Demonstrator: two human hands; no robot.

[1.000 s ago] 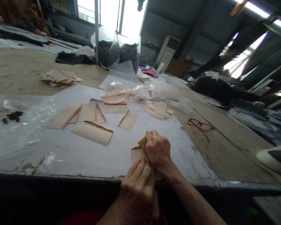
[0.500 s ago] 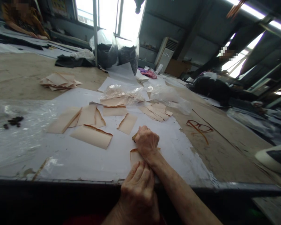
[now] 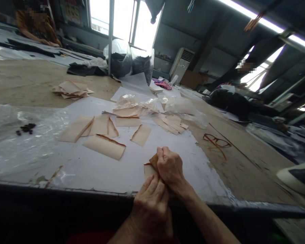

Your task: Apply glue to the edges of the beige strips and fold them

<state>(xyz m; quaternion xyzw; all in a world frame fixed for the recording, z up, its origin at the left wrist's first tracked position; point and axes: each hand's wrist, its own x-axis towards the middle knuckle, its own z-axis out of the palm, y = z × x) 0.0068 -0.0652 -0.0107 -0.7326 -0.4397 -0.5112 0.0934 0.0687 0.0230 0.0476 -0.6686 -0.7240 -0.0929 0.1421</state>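
Observation:
My left hand (image 3: pixel 151 201) is closed at the table's front edge, its fingers pressed onto a small pale beige leather-like piece (image 3: pixel 149 172) with a brown edge. Just beyond and to the right, my right hand (image 3: pixel 170 166) makes a fist around a flat yellowish-brown piece (image 3: pixel 154 160), whose corner sticks out on the left over the beige one. My right wrist hides part of the beige piece. Farther up the white sheet (image 3: pixel 99 174) lie more beige pieces with brown edges, among them a long one (image 3: pixel 105 148) and a smaller one (image 3: pixel 141 135).
Plain beige pieces (image 3: pixel 170 124) lie fanned near crumpled clear plastic (image 3: pixel 184 109). A beige stack (image 3: pixel 72 89) sits at the back left. Dark bits (image 3: pixel 26 128) rest on plastic film at left. Brown-framed glasses (image 3: pixel 217 141) and a white-and-dark object (image 3: pixel 298 178) are at right. Co-workers stand farther off.
My right hand has drawn back toward me and slightly right, baring more of the yellowish-brown piece. My left hand stays on the beige piece. The camera view has shifted a little.

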